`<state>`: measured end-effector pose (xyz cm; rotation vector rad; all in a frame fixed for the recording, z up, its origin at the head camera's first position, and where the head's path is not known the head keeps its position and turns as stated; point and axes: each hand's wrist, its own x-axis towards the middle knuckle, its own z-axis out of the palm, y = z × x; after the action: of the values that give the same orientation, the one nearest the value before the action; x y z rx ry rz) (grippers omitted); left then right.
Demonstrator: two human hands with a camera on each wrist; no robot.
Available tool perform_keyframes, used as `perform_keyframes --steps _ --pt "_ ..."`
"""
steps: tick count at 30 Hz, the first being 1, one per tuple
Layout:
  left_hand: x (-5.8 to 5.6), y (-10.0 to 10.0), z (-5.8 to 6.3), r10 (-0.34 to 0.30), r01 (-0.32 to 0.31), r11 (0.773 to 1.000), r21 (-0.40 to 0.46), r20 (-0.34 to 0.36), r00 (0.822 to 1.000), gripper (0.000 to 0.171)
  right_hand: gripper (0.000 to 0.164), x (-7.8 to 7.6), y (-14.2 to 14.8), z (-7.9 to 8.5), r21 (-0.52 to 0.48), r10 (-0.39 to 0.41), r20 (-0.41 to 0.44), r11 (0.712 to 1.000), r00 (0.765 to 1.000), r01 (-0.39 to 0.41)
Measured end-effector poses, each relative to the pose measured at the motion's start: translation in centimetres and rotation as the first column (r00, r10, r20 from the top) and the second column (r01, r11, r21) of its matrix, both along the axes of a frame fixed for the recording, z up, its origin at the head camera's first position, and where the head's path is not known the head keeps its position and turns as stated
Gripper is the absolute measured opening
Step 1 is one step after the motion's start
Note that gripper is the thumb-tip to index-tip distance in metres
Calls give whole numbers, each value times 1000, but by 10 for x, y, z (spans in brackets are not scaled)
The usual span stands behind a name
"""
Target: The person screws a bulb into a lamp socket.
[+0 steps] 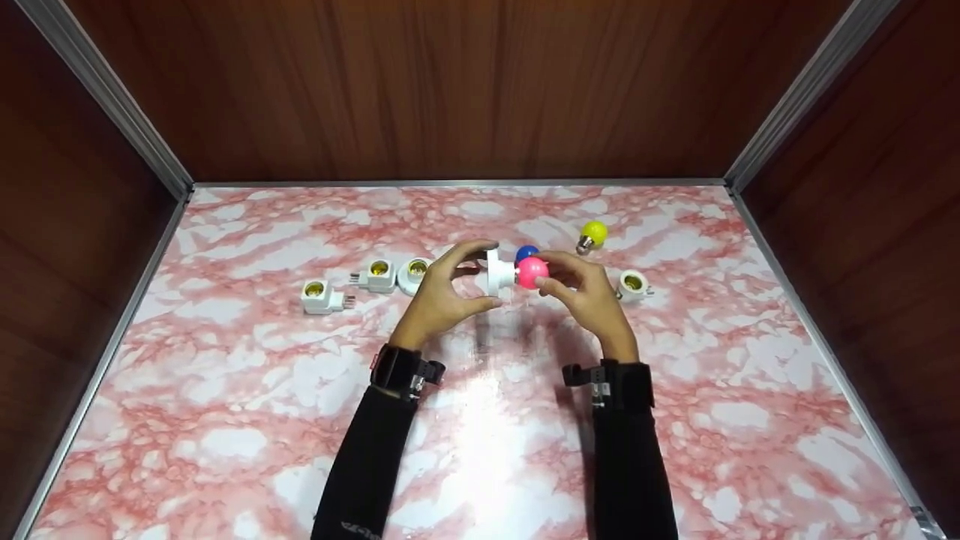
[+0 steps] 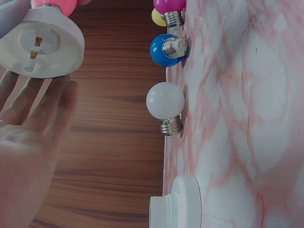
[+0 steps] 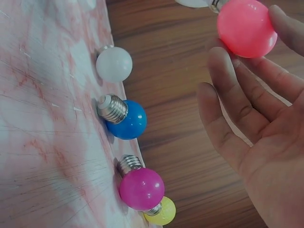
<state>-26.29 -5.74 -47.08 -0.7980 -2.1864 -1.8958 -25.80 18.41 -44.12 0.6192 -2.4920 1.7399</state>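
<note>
Over the table, my left hand (image 1: 435, 300) grips a white round lamp holder (image 1: 495, 274) by its rim, thumb on the near side and fingers on the far side. In the left wrist view the hollow back of the lamp holder (image 2: 71, 57) shows two brass contacts. My right hand (image 1: 592, 296) pinches a pink light bulb (image 1: 533, 273) between thumb and fingers. The bulb lies sideways, its metal screw base at the mouth of the lamp holder, with some thread showing. In the right wrist view the pink bulb (image 3: 247, 28) sits against the fingertips.
Behind the hands lie a blue bulb (image 1: 526, 251), a yellow bulb (image 1: 595, 231), a white bulb (image 2: 165, 100) and a magenta bulb (image 3: 142, 189). Two square plug sockets (image 1: 317, 297) and a round lamp holder (image 1: 409, 277) stand left; another socket (image 1: 633, 285) is right. Wooden panels (image 1: 450, 90) enclose the table.
</note>
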Motion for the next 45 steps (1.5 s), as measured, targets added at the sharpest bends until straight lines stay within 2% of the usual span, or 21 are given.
perform_keyframes --steps 3,7,16,22,29,34,38,41,45 --pt "-6 1 -9 12 -12 1000 2 -4 1000 78 37 0 0 -1 -20 2 19 1000 1000 -1" --pt "-9 1 -12 13 -13 1000 6 -27 1000 78 36 1 0 0 -25 8 26 1000 1000 -7" --pt "-8 1 -11 17 -17 1000 -12 -57 998 78 40 0 -1 1 9 13 -24 1000 1000 -13" --pt "-8 2 -11 12 -12 1000 -4 -45 999 78 34 0 -1 1 22 23 -37 1000 999 -22" --pt "-9 0 -12 -5 5 1000 9 -35 999 76 59 -2 4 -4 52 38 -22 998 999 -37" --pt "-9 1 -12 -6 5 1000 -2 -39 999 74 56 -3 5 -7 33 12 -26 999 1000 -12" --pt "-8 1 -11 -5 5 1000 10 -31 1000 75 57 -3 4 -6 33 4 -73 999 997 -2" --pt "-7 1 -11 -9 10 1000 12 -25 1000 75 62 -2 4 -4 13 15 -108 1000 994 -13" --pt "-8 1 -12 -15 15 1000 10 -20 1000 75 72 -2 3 -4 -12 6 -116 1000 993 -8"
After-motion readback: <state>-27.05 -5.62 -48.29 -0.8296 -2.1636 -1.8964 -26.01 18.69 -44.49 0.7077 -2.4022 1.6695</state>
